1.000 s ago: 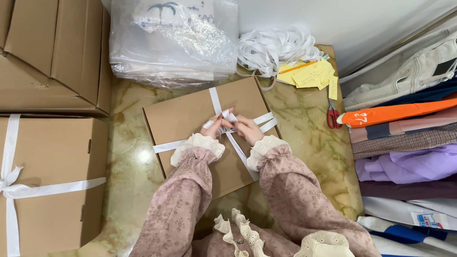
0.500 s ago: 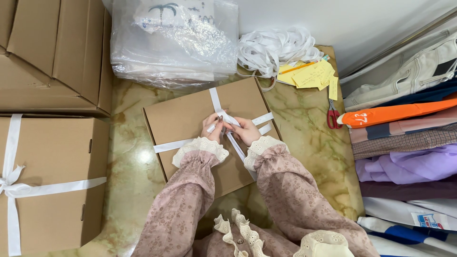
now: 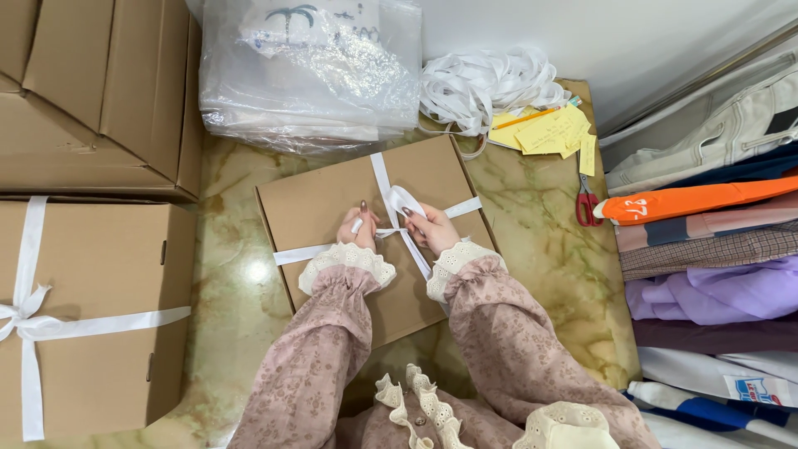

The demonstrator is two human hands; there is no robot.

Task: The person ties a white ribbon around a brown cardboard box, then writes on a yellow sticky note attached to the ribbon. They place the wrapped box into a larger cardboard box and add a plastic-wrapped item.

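Ribbon work at the centre of the green marbled tabletop point(image 3: 532, 216): a flat brown cardboard box point(image 3: 332, 208) lies crossed by a white satin ribbon point(image 3: 382, 170). The left hand point(image 3: 357, 229) pinches a ribbon end, fingers pressed together; the right hand point(image 3: 432, 229) pinches the loop just beside it. Bare stone shows right of the box edge, up to the red-handled scissors point(image 3: 588, 204). On the left, a large ribbon-tied carton point(image 3: 100, 283) sits near; a clear plastic bag point(image 3: 312, 75) touches the far edge.

Ribbon point(image 3: 399, 204) crossing hidden under fingers point(image 3: 359, 224).
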